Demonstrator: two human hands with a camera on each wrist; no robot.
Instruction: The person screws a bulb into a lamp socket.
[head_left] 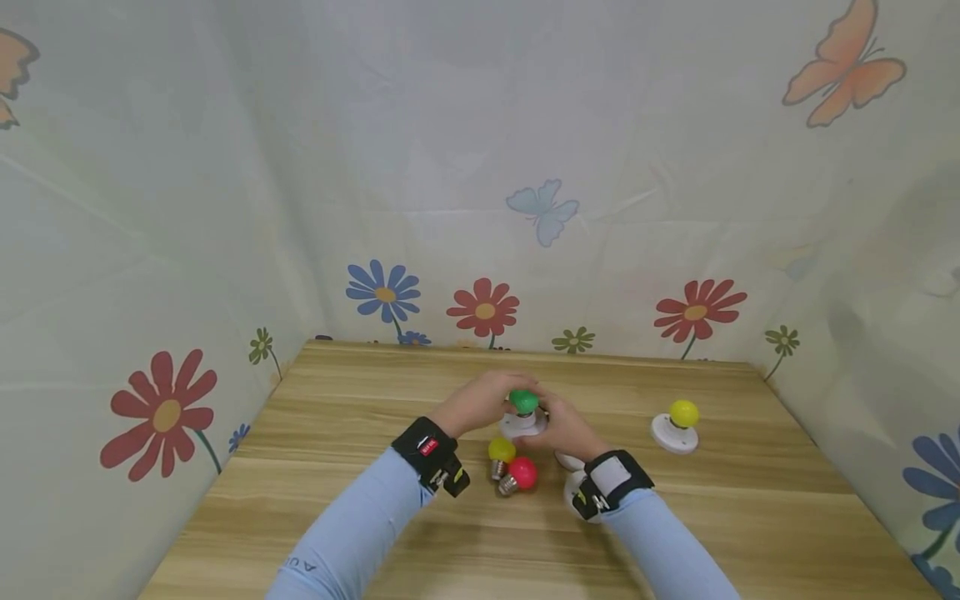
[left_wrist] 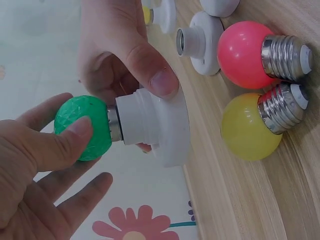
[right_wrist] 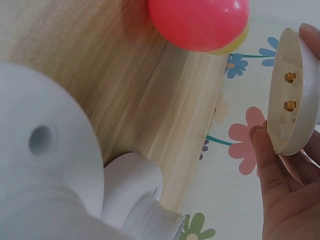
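- My left hand (left_wrist: 30, 165) pinches the green bulb (left_wrist: 82, 127) between thumb and fingers; its plastic globe is faceted like cut glass, and a ribbed metal collar shows where it enters the socket.
- My right hand (left_wrist: 117, 55) grips the white lamp socket (left_wrist: 155, 125), thumb curled over the smooth round flange with the other fingers behind it. The socket is held off the table, with the bulb seated in its short cylindrical neck.
- From the right wrist, the flat underside of that socket (right_wrist: 295, 90) shows two small brass screw terminals, and my fingertips (right_wrist: 270, 165) lie along its rim.
- In the head view, both hands meet over the middle of the wooden table (head_left: 337, 517), a pale plank-grain top, with the green bulb (head_left: 523, 402) between them.
- Just near of my hands lie a loose yellow bulb (head_left: 500, 454) and a red bulb (head_left: 519, 475), touching side by side; both are smooth matt globes with threaded silver screw bases.
- An empty white socket (left_wrist: 200, 42) lies on its side beside the red bulb, its hollow neck open.
- To the right, well apart, a second yellow bulb (head_left: 683, 412) stands upright in another white socket (head_left: 673, 435).
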